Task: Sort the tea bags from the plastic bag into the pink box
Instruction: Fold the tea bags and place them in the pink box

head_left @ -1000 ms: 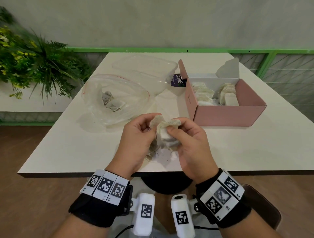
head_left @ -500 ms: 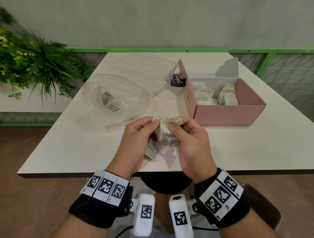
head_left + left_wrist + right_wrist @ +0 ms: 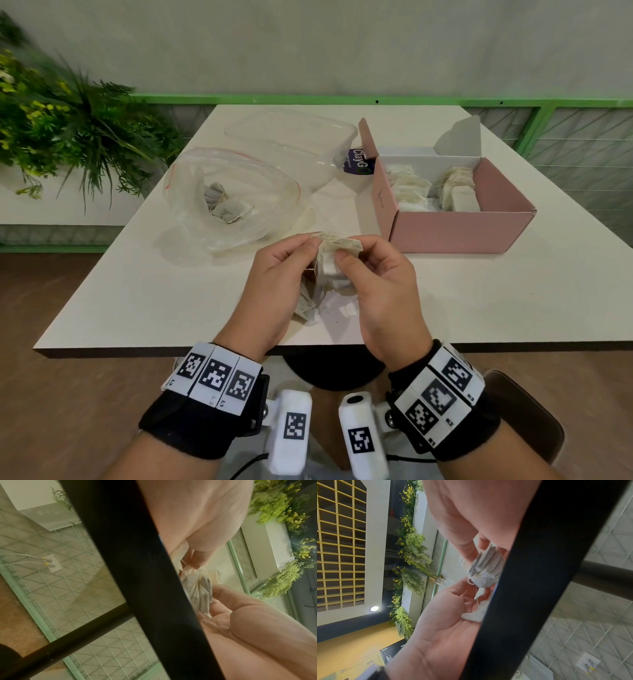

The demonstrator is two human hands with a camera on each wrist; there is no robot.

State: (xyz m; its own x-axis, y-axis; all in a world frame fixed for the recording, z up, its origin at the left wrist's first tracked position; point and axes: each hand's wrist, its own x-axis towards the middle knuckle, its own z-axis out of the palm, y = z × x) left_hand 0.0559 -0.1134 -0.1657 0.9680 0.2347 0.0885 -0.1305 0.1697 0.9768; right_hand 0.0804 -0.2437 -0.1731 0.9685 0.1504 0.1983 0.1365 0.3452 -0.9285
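— Step in hand? Looked like untangling: a clump of tea bags held up over the near edge of the table, pinched from both sides.

— Left hand? Curled on the clump's left side, thumb and fingertips pressed into the paper. Right hand? Likewise clamped, thumb and forefinger nipping a folded bag at the top.

— Strings? Thin threads seen dangling in the right wrist view, with a paper tag or two hanging below the clump; knotted or merely crossed, impossible to tell.

— Next move? Probably a gentle pull apart, threads freed first, then a carry up and to the right into the pink box. Too sharp a tug might have torn the thin paper.

— Box? Open, well beyond the right hand, already holding pale bags on both sides of its floor.

— Anything left to sort? A few bags lying in the plastic bag, ahead and to the left of the hands. Judged partway through.
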